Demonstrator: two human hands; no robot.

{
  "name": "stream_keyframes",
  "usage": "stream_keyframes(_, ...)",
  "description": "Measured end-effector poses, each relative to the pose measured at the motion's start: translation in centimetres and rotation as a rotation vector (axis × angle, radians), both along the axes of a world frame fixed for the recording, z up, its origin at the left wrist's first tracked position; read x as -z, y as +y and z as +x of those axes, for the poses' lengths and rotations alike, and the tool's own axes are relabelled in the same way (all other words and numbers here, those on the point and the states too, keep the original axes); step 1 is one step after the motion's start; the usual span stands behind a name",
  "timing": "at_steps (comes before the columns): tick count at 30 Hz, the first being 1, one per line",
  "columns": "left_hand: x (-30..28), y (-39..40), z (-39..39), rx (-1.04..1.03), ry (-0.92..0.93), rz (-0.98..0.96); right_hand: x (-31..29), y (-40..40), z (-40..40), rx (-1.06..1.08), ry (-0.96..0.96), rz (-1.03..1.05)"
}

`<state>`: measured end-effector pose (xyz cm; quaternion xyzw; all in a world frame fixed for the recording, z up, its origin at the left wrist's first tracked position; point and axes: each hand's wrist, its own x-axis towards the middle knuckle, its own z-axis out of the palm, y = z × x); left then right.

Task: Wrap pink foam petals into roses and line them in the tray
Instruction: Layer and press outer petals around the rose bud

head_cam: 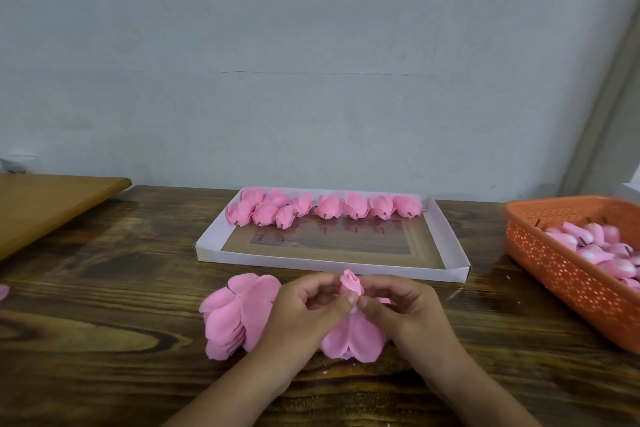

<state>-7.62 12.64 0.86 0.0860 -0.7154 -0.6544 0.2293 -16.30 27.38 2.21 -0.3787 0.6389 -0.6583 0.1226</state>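
pink foam rosebud (350,282) is pinched between left hand (304,308) and right hand (403,308), outer petals unwrapped; loose pink foam petal stack (235,314) beside. white cardboard tray (450,250) holds one back row of finished roses (322,206); most rows remain.

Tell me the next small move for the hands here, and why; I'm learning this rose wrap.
Probably fold one loose petal up around the bud. Both the left hand and right hand pinch the bud's base, and the petals below it hang open, unwrapped. The rose looks unfinished, so it is not ready for the tray.
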Motion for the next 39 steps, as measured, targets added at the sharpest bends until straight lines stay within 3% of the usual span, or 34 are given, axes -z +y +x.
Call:
stream_keyframes(3,-0.2,-0.1,0.0,-0.028,-0.026,0.135,0.2,0.0,0.0,-0.036,-0.041,-0.015)
stream_keyframes(5,-0.4,-0.4,-0.2,-0.097,-0.042,0.246,0.6,0.0,-0.1,0.019,0.041,0.013)
stream_keyframes(10,-0.6,-0.9,-0.4,-0.191,-0.025,0.397,1.2,-0.1,0.3,0.070,0.808,0.156)
stream_keyframes(14,-0.6,-0.6,-0.3,-0.151,-0.041,0.370,1.9,-0.5,0.0,0.091,0.994,0.261)
stream_keyframes(18,-0.5,-0.3,-0.2,-0.134,-0.058,0.347,1.6,-0.5,0.0,0.147,0.927,0.122)
stream_keyframes(23,-0.4,-0.1,-0.2,-0.131,-0.071,0.332,1.9,-0.5,0.9,0.131,0.484,0.064)
stream_keyframes(29,-0.5,0.2,-0.2,-0.047,-0.103,0.288,1.0,-0.8,1.5,0.096,0.222,-0.021)
stream_keyframes(39,-0.3,0.0,0.0,0.013,-0.117,0.163,1.0,-0.7,1.5,0.178,0.101,-0.015)
